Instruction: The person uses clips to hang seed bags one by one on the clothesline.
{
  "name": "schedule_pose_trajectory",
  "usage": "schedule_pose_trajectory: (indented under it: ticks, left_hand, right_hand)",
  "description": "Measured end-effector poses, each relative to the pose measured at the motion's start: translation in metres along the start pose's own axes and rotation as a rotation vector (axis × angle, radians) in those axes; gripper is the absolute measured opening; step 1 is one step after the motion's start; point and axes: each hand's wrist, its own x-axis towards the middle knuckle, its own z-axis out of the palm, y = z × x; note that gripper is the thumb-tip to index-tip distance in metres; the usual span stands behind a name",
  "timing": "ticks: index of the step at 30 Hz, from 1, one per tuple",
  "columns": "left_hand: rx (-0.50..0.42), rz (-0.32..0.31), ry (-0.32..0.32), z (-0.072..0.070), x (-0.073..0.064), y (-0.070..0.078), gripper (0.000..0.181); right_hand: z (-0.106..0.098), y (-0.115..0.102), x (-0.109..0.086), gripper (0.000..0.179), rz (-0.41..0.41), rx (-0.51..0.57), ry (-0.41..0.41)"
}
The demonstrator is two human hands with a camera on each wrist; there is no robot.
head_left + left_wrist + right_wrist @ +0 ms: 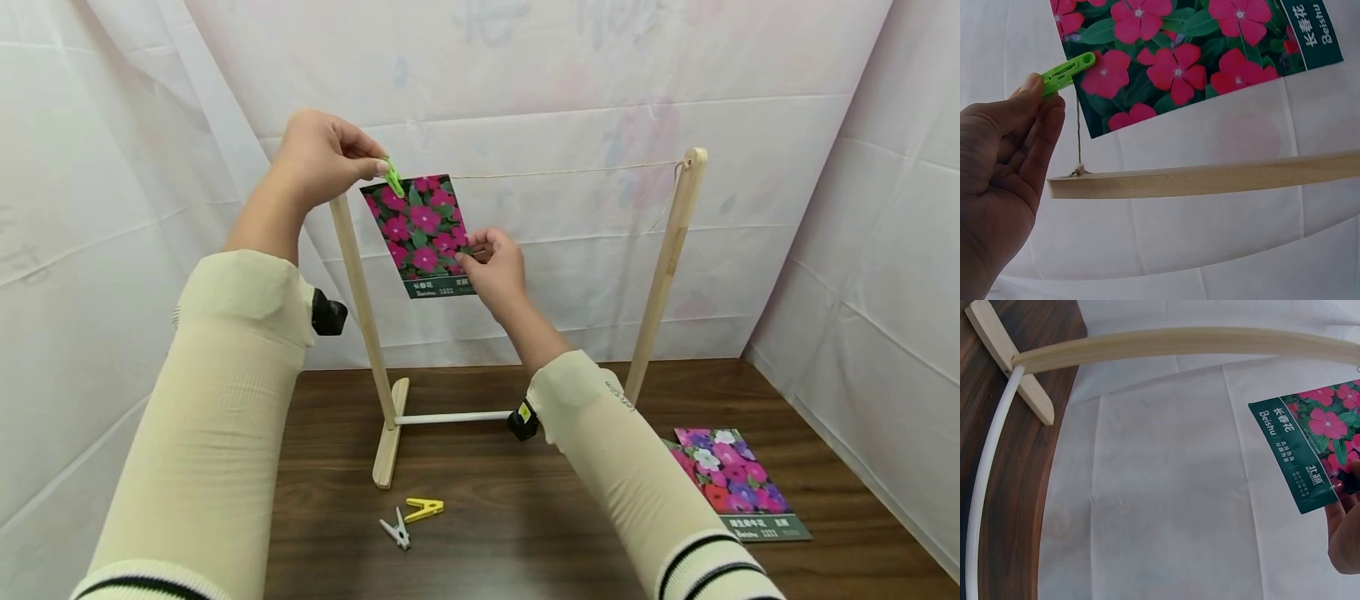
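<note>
My left hand [318, 158] pinches a green clothespin [393, 177] between thumb and fingers. The clothespin's other end lies over the top edge of a seed packet [423, 221] printed with pink flowers, level with the string [570, 172]. In the left wrist view the clothespin [1069, 73] overlaps the packet [1179, 62] near its upper edge. Whether it also grips the string cannot be made out. Lower down, my right hand [495, 267] pinches the packet's right side. The right wrist view shows that hand [1344, 531] at the packet's edge [1300, 465].
A wooden post [667, 267] carries the string on the right; another post [360, 308] stands left, on a wooden foot [392, 433]. A white rod [453, 417] joins them below. A yellow clothespin [425, 508], a white clothespin [395, 529] and flower packets [738, 479] lie on the table [480, 475].
</note>
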Motion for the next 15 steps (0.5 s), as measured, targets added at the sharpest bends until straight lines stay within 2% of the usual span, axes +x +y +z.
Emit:
schedule_pose_trajectory:
  ticks: [7, 15]
  left_hand:
    - [0.009, 0.001, 0.004, 0.001, 0.001, 0.000, 0.030]
    - [0.048, 0.003, -0.001, 0.003, 0.002, 0.000, 0.029]
  right_hand:
    - [0.012, -0.002, -0.004, 0.014, 0.009, 0.044, -0.001]
    - [0.023, -0.005, -0.011, 0.013, 0.035, 0.041, -0.010]
